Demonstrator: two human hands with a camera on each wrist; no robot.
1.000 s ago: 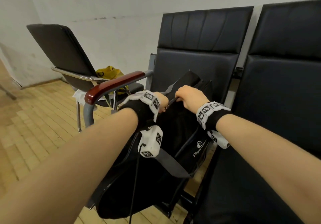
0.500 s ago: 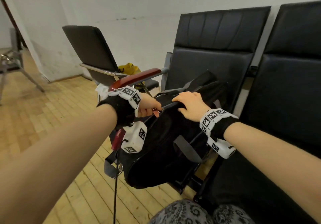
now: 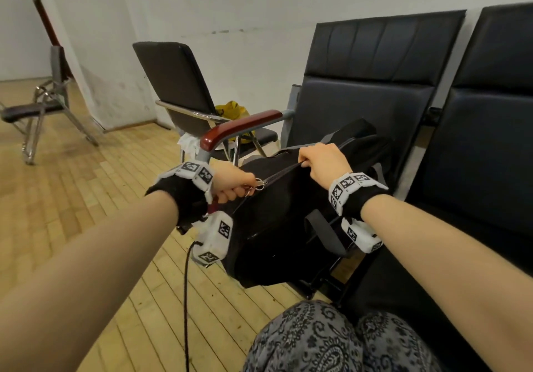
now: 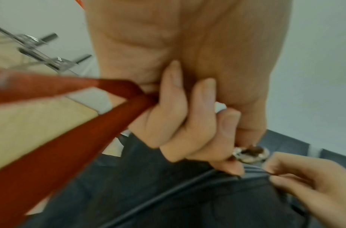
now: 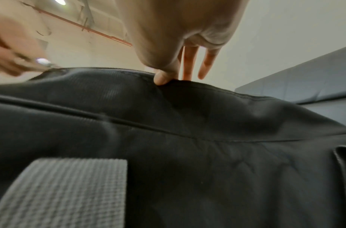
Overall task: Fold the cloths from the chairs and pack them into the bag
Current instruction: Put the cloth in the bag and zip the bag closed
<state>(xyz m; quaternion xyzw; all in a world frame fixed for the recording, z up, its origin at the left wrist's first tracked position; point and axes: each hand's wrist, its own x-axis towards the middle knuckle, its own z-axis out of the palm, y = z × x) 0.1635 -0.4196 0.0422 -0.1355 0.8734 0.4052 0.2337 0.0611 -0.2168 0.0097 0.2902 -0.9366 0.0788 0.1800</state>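
A black bag with grey straps lies on the seat of the black chair beside the red armrest. My left hand pinches the metal zipper pull at the bag's left end; in the left wrist view the zipper pull shows between curled fingers. My right hand pinches the bag's top edge beside the zip line. In the right wrist view the thumb presses on the black fabric. No cloth shows in or on the bag.
A yellow cloth and something white lie on a separate black chair at the back left. Another black seat stands to the right. My patterned trousers show at the bottom. Wooden floor spreads left.
My left hand has drawn the zipper pull leftward along the bag's top, away from the right hand, which stays gripping the top edge. The head view has swung left.
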